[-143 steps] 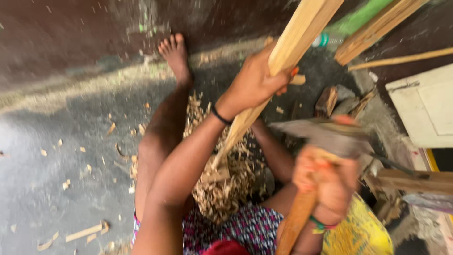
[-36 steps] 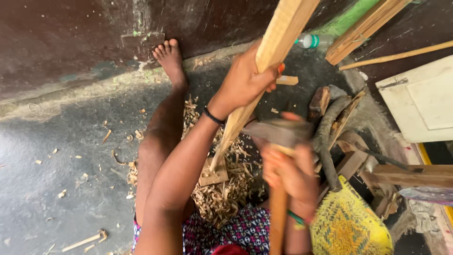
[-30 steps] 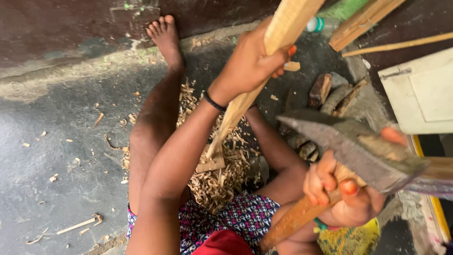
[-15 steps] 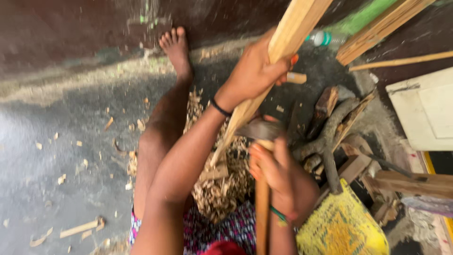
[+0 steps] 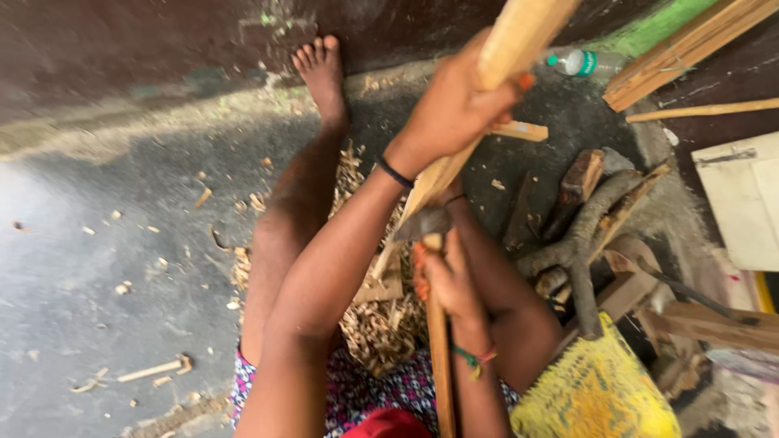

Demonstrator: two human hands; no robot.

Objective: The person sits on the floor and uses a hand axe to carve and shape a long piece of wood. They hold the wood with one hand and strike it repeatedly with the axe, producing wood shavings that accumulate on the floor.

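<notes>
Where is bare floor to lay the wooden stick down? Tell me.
Freest: the grey concrete floor left of the outstretched bare leg, with only scattered chips. Crowded: the pile of wood shavings between the legs, and the heap of dark branches and offcuts on the right.

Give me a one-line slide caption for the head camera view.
Left hand steadies a wooden stick while right hand brings a hatchet against it above wood shavings.

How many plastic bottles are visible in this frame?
1. The plastic bottle lies on its side on the ground at top right, beside the stacked planks, just past the left hand. Others may be hidden behind the wood.
</notes>
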